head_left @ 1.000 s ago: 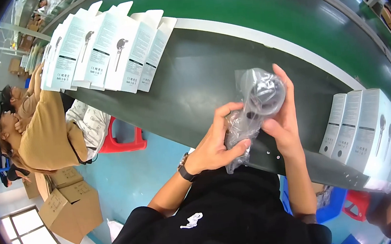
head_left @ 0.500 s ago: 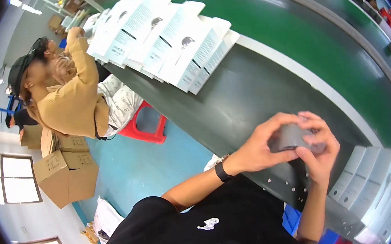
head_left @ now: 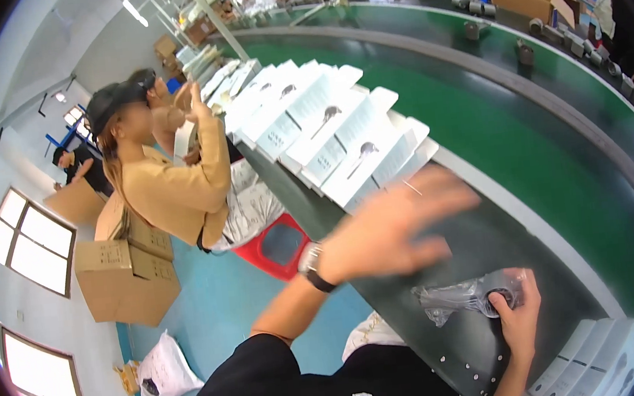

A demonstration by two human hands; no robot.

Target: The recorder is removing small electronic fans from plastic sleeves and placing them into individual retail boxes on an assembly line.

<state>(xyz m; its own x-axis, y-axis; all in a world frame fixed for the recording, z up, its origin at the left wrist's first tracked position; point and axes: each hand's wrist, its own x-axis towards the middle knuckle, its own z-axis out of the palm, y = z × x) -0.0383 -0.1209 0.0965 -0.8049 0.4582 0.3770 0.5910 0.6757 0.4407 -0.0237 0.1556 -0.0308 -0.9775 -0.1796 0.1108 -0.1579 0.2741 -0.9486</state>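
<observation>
In my right hand point(head_left: 522, 319) is a dark, rounded object in a clear plastic bag point(head_left: 455, 299); its exact kind is hard to make out through the film. Fingers and thumb close round its right end, and the loose end of the bag trails left over the dark worktable point(head_left: 483, 234). My left hand point(head_left: 393, 225), somewhat blurred, is raised above the table with its fingers stretched out and nothing in them. Just beyond it lies a row of overlapping white boxes point(head_left: 333, 130) printed with a dark handheld appliance.
More white boxes point(head_left: 593, 362) stand at the near right. Small white bits dot the near table. Beyond runs a green conveyor belt point(head_left: 472, 127). A person in a tan sweater point(head_left: 176, 182) sits left on a red stool point(head_left: 275, 245); cardboard cartons point(head_left: 121, 280) stand behind.
My hands have come apart: the left has let go and lifted toward the boxes, while the right keeps the bagged object, now lower. The view has tilted up, showing more people beyond the belt.
</observation>
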